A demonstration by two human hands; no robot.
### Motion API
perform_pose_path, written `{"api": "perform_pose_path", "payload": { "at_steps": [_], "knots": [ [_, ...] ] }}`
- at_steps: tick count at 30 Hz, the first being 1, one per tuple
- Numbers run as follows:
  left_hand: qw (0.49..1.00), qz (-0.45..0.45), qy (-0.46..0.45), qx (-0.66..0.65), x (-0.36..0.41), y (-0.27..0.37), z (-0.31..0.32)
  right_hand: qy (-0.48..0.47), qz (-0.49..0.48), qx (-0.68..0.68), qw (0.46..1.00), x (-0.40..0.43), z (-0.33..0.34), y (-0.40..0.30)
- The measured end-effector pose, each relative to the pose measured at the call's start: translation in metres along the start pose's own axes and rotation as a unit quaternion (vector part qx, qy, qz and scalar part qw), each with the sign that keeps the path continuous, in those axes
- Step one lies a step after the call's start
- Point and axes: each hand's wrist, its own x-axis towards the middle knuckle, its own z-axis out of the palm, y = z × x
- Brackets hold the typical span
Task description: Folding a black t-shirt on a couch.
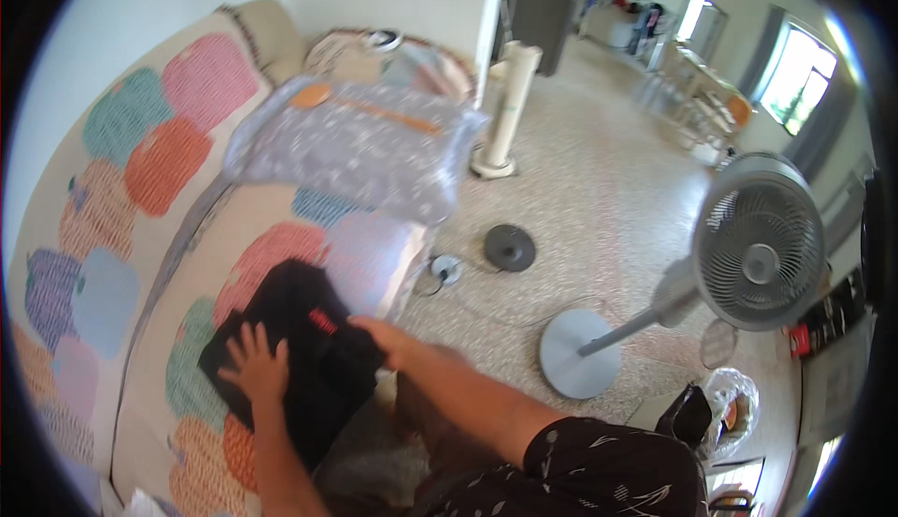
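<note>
A black garment (309, 370) with a small red print lies on the seat of a sofa (203, 250) that has a cream cover patterned with coloured fruit shapes. My left hand (258, 364) rests flat on the garment with its fingers spread. At the garment's right edge is my right hand (382, 342), its thumb and fingers closed on the cloth; part of those fingers is hidden. Beyond the garment, a grey patterned pillow (358, 145) lies across the sofa, with an orange-brown long-handled paddle or brush (379, 114) on top.
A grey standing fan (758, 257) rises from its round base (580, 353) on the speckled floor. Nearer the sofa are a dark round disc (510, 248) and a cable. A white tower-shaped appliance (512, 110) stands behind. At lower right is a bin with a clear plastic liner (733, 412).
</note>
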Motion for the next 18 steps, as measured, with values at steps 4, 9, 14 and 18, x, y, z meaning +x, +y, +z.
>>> {"api": "perform_pose_path", "payload": {
  "at_steps": [4, 9, 14, 18],
  "knots": [
    [0.999, 0.033, 0.031, -0.002, -0.016, 0.004, 0.002, -0.037, -0.027, 0.058, 0.997, -0.013, 0.006, -0.004],
    [0.999, 0.040, 0.013, -0.005, -0.022, 0.008, -0.005, -0.060, -0.039, 0.013, 0.997, -0.011, 0.018, -0.010],
    [1.000, 0.027, -0.008, -0.002, -0.019, 0.009, -0.008, -0.002, -0.152, -0.233, 0.961, -0.005, 0.031, -0.019],
    [1.000, 0.029, -0.009, -0.003, -0.017, 0.008, -0.002, 0.026, -0.163, -0.365, 0.916, 0.008, 0.047, -0.030]
  ]
}}
